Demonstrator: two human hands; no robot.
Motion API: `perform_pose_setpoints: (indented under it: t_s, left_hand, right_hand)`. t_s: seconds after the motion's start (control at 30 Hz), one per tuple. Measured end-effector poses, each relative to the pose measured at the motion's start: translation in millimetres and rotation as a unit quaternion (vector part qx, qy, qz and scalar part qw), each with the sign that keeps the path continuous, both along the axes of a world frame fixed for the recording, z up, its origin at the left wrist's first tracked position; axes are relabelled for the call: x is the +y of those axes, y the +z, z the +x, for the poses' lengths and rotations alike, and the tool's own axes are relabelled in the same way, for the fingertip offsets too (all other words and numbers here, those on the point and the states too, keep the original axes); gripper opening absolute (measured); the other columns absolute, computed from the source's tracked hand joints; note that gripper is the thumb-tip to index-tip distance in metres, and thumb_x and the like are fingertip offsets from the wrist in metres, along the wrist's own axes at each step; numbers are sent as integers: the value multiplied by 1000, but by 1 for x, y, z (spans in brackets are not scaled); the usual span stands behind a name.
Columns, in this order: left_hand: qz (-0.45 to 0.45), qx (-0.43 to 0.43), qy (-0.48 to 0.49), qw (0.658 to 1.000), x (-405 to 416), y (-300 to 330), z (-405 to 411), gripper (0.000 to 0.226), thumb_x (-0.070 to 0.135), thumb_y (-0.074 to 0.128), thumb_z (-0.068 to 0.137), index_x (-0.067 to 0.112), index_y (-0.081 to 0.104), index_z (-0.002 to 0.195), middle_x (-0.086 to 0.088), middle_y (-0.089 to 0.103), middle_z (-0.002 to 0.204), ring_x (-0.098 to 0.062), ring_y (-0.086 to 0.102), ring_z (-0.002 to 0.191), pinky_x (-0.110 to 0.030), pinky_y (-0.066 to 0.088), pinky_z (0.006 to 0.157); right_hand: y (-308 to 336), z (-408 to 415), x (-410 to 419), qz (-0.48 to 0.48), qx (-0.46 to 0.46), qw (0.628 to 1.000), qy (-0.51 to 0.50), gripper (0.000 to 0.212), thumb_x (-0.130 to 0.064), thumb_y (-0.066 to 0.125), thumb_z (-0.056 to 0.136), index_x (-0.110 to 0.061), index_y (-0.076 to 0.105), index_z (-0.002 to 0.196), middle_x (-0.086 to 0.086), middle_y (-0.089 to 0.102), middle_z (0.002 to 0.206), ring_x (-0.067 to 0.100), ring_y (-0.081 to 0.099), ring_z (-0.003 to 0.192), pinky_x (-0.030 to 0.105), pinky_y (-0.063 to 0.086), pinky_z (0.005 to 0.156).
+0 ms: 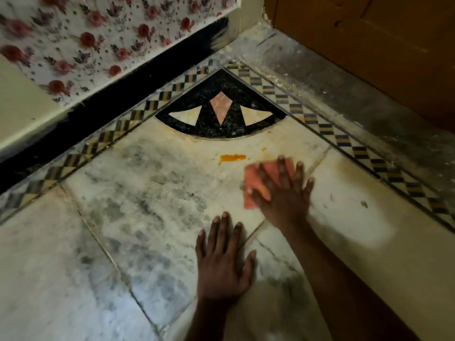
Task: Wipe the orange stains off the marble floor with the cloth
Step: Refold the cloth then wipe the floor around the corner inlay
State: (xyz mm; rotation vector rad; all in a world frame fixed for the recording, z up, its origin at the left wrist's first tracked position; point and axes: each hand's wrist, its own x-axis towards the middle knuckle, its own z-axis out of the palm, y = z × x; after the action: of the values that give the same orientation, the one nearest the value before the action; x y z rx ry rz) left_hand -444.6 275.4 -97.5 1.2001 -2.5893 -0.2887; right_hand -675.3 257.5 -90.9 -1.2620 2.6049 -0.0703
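Observation:
An orange stain (232, 158) lies on the white marble floor (147, 193), just below the black fan-shaped inlay. A smaller orange spot (264, 149) sits to its right. My right hand (283, 190) presses a pink cloth (253, 190) flat on the floor with straight, spread fingers, a little right of and below the stain; the hand is motion-blurred. My left hand (224, 259) rests flat on the marble nearer to me, fingers spread, holding nothing.
The black inlay (221, 112) fills the floor's corner, framed by a checkered border strip (327, 129). A floral fabric (73, 45) hangs over a black skirting at the left. A wooden door (369, 45) stands at the back right behind a dusty grey sill.

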Motion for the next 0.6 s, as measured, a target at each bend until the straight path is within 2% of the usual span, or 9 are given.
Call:
perform_pose_setpoints:
  t_s: [0.07,0.13,0.23,0.3,0.37,0.43,0.47,0.53,0.6]
  left_hand:
    - [0,-6,-6,1000,-1,0,1,74,59,62,92,24,51,156,-7,29,174,-27,27,161,-61,31,122]
    - [3,-9,-9,1000,-1,-2,1,75,59,61,93,24,49,158,-7,27,174,-27,25,162,-61,30,123]
    - [1,6,-15,1000,2,-3,0,73,59,59,94,25,49,158,-7,27,174,-28,26,162,-61,29,123]
    - [-5,6,-13,1000,3,-5,-1,72,59,57,95,25,48,158,-7,28,174,-28,26,162,-61,27,125]
    - [-2,4,-9,1000,2,-6,0,73,59,57,95,26,48,158,-7,29,174,-28,28,161,-61,26,125]
    - [8,20,-16,1000,2,-2,0,72,58,59,94,25,50,157,-7,35,171,-30,34,158,-59,28,124]
    - [19,40,-15,999,1,1,0,70,56,60,94,25,52,156,-7,39,169,-30,38,156,-58,30,124]
    - [53,115,11,992,-8,7,5,64,48,60,93,21,56,151,-8,50,162,-32,49,148,-52,38,120]
    - [74,182,67,978,-37,13,16,65,41,56,91,14,56,150,-12,56,154,-35,54,140,-47,45,115]
  right_hand:
    - [-2,25,43,-15,15,999,26,75,-91,21,89,-66,3,158,-4,-11,178,39,-11,162,70,-2,124]
    - [-3,24,79,-16,3,999,-27,76,-92,23,88,-64,12,158,-4,-3,178,38,-5,163,69,0,125]
    - [-4,-12,66,15,5,990,-141,79,-95,14,84,-67,-3,156,0,-8,178,46,-6,161,74,2,123]
    - [-4,-26,27,0,3,982,-189,80,-93,14,87,-62,-4,158,7,-11,177,50,-12,159,77,-4,121]
    - [3,-17,-2,-4,6,983,-183,78,-84,20,95,-50,2,164,10,-12,177,48,-17,159,71,-17,118]
    - [3,4,-7,-19,31,995,-97,73,-66,24,103,-33,13,168,11,-1,177,40,-12,160,61,-23,121]
    - [4,16,3,-30,38,998,-48,72,-58,24,105,-26,19,168,11,8,177,37,-5,162,59,-14,126]
    - [5,35,37,-40,24,999,27,70,-52,24,105,-20,27,166,9,21,175,33,14,163,59,16,127]
    - [1,34,72,-30,12,999,28,69,-56,26,104,-24,31,165,5,26,174,31,24,161,57,27,125]
